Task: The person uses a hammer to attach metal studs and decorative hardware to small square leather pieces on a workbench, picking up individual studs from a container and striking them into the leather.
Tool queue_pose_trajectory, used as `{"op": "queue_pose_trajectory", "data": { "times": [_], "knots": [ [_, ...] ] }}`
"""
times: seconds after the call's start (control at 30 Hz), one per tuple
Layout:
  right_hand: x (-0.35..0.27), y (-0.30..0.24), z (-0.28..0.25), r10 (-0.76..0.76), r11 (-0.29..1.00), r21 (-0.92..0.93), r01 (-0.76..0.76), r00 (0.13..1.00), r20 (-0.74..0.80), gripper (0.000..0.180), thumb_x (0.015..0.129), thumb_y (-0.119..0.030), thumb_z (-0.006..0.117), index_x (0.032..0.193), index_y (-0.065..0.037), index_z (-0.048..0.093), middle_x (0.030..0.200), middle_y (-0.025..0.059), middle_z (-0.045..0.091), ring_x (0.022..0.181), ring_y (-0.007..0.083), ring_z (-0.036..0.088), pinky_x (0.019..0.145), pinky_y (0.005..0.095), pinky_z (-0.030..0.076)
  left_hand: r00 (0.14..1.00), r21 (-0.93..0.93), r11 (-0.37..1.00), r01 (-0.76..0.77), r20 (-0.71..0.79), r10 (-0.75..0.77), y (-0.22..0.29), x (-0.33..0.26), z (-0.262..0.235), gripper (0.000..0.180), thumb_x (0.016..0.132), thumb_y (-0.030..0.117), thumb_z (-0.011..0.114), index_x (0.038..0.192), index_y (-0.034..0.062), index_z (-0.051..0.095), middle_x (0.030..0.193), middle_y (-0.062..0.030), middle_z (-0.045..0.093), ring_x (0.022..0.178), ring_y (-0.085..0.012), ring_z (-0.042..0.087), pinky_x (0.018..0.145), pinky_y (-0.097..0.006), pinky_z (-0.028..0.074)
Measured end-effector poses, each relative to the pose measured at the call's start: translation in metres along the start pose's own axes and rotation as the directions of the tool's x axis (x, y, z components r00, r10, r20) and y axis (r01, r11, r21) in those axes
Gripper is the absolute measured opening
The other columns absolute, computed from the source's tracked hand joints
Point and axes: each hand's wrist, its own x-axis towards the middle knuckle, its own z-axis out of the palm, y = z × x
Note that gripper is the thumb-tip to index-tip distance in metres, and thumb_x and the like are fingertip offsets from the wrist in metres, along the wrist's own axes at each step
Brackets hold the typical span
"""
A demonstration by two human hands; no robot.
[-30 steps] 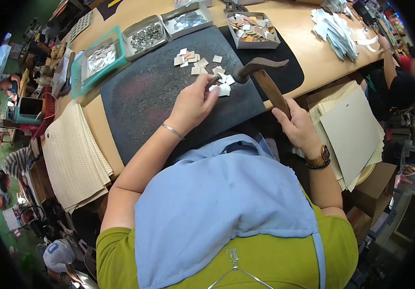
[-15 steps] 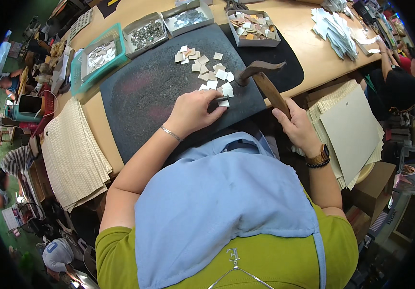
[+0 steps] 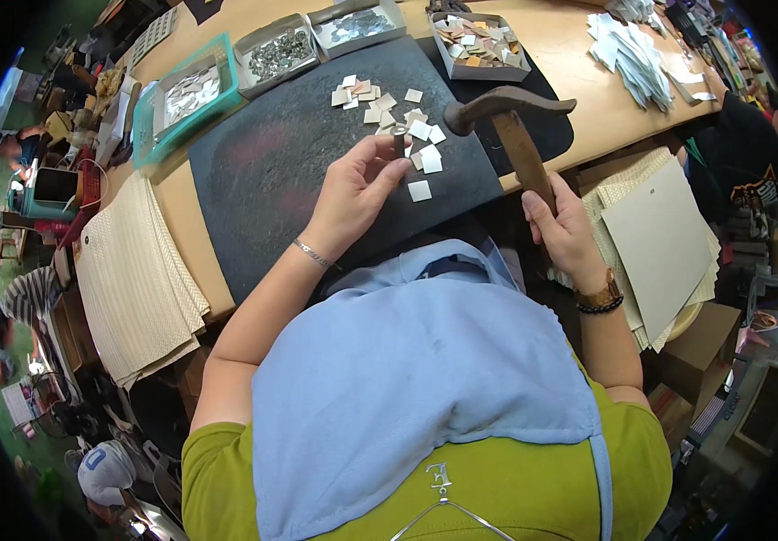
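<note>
Between the thumb and fingers of my left hand (image 3: 350, 191) stands a short dark metal punch (image 3: 399, 142), roughly upright over the dark work mat (image 3: 271, 171). Its lower end is hidden by my fingers. My right hand (image 3: 562, 225) is wrapped round the wooden handle of a hammer (image 3: 522, 151). The hammer's rusty head, with a round face and a curved claw, hangs over the mat's right edge, apart from the punch. Several small pale square pieces (image 3: 387, 102) lie scattered beyond my left hand. One white square piece (image 3: 419, 190) lies alone, nearer to me.
Along the back are a teal basket (image 3: 147, 144), a box of small metal fittings (image 3: 278, 56), a box of shiny discs (image 3: 355, 25) and a box of coloured squares (image 3: 482, 47). Pale sheets (image 3: 136, 279) are stacked left, more sheets (image 3: 659, 243) right. A co-worker (image 3: 739, 162) is at far right.
The punch has turned from lying level to roughly upright in my left hand, which shifted left and away from me. The hammer head has risen. One white square now lies uncovered below the hand.
</note>
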Motion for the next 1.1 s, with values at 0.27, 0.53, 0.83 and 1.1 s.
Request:
{"op": "queue_pose_trajectory", "data": {
  "times": [0.27, 0.53, 0.83, 1.1],
  "knots": [
    [-0.003, -0.011, 0.004, -0.021, 0.997, 0.069, 0.021, 1.000, -0.001, 0.037, 0.107, -0.030, 0.064, 0.128, -0.001, 0.061, 0.079, -0.0030, 0.057, 0.061, 0.0030, 0.050, 0.055, 0.0211, 0.044, 0.999, -0.007, 0.999, -0.031, -0.018, 0.031, -0.007, -0.005, 0.013, 0.019, 0.102, 0.006, 0.070, 0.121, 0.0015, 0.067, 0.112, -0.0020, 0.074, 0.102, -0.0074, 0.070, 0.086, -0.023, 0.055],
    [-0.007, -0.029, 0.009, -0.080, 0.996, 0.027, 0.080, 0.997, -0.007, 0.035, 0.107, -0.026, 0.065, 0.130, 0.000, 0.059, 0.080, -0.0014, 0.059, 0.063, 0.0040, 0.053, 0.057, 0.0223, 0.044, 0.982, 0.169, 0.968, -0.187, 0.006, 0.188, -0.021, -0.005, 0.017, 0.020, 0.099, 0.006, 0.072, 0.118, 0.0025, 0.069, 0.110, -0.0023, 0.075, 0.099, -0.0098, 0.072, 0.085, -0.027, 0.059],
    [-0.031, -0.076, 0.004, -0.175, 0.860, -0.440, 0.258, 0.960, 0.220, 0.035, 0.100, -0.019, 0.068, 0.128, -0.001, 0.057, 0.094, 0.0282, 0.068, 0.091, 0.0483, 0.068, 0.075, 0.0441, 0.055, 0.963, 0.438, 0.861, -0.259, 0.052, 0.264, -0.021, -0.013, 0.020, 0.024, 0.098, 0.012, 0.075, 0.120, 0.0068, 0.069, 0.101, -0.0060, 0.076, 0.087, -0.0156, 0.075, 0.080, -0.031, 0.060],
    [-0.031, -0.043, -0.007, -0.118, 0.980, -0.162, 0.119, 0.993, 0.020, 0.034, 0.106, -0.023, 0.065, 0.129, 0.002, 0.059, 0.084, 0.0070, 0.064, 0.073, 0.0166, 0.061, 0.067, 0.0327, 0.051, 0.986, 0.186, 0.976, -0.110, -0.101, 0.131, -0.018, -0.003, 0.021, 0.020, 0.105, 0.016, 0.067, 0.121, 0.0050, 0.063, 0.098, -0.0073, 0.076, 0.090, -0.0142, 0.074, 0.081, -0.030, 0.058]
  ]
}}
